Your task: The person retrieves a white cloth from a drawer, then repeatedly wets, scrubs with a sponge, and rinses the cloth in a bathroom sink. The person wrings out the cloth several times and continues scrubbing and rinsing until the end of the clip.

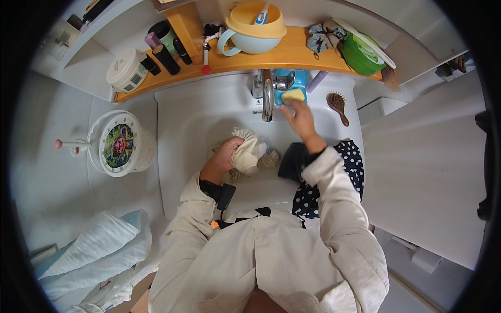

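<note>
Over the basin of a white sink (184,172), my left hand (227,153) grips a bunched cream cloth (247,152). Part of the cloth hangs down into the basin. My right hand (301,119) is at a yellow bar of soap (293,95) in a blue soap dish (278,98), right of the chrome faucet (267,96); its fingers are apart, and whether a fingertip touches the soap I cannot tell. Below my right wrist, a dark cloth (291,160) and a black cloth with white dots (354,160) lie over the sink's right side.
A wooden hairbrush (337,105) lies on the sink's right rim. Behind the faucet, a wooden shelf (289,58) bears a cup with a yellow bowl (254,27), a green tub (362,54) and several cosmetics containers. A white perforated basket (143,152) hangs at the left, above pale blue towels (98,250).
</note>
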Motion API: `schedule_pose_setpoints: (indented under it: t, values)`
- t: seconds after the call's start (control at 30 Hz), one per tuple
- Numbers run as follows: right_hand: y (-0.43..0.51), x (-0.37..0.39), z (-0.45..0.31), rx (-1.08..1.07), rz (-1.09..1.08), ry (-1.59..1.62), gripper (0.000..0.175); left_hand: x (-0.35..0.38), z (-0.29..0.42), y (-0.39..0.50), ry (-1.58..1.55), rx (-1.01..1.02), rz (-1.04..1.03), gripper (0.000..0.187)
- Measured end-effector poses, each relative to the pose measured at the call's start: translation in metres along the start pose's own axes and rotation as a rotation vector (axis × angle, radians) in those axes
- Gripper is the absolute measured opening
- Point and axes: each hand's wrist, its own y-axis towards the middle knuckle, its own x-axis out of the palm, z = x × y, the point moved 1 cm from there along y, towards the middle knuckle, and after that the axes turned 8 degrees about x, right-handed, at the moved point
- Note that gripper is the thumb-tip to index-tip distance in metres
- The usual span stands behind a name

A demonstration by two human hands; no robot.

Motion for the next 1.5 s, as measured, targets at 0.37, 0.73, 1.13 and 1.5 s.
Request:
schedule_pose_setpoints:
  t: [0.37, 0.73, 1.13, 1.5]
  values:
    - [-0.095, 0.038, -0.027, 0.623, -0.534, 1.712, 0.039, 0.042, 0.012, -0.024, 0.311, 0.113, 0.122, 0.040]
    - [-0.102, 0.043, -0.111, -0.247, -0.224, 0.025, 0.019, 0.009, -0.052, 0.024, 0.174, 0.423, 0.102, 0.036]
    - [-0.098, 0.064, -0.077, 0.265, -0.049, 0.108, 0.021, -0.014, -0.082, 0.028, -0.142, 0.075, 0.335, 0.021]
    - [-0.109, 0.072, -0.065, -0.054, -0.319, 0.029, 0.015, -0.013, -0.076, 0.036, -0.256, -0.030, 0.067, 0.028]
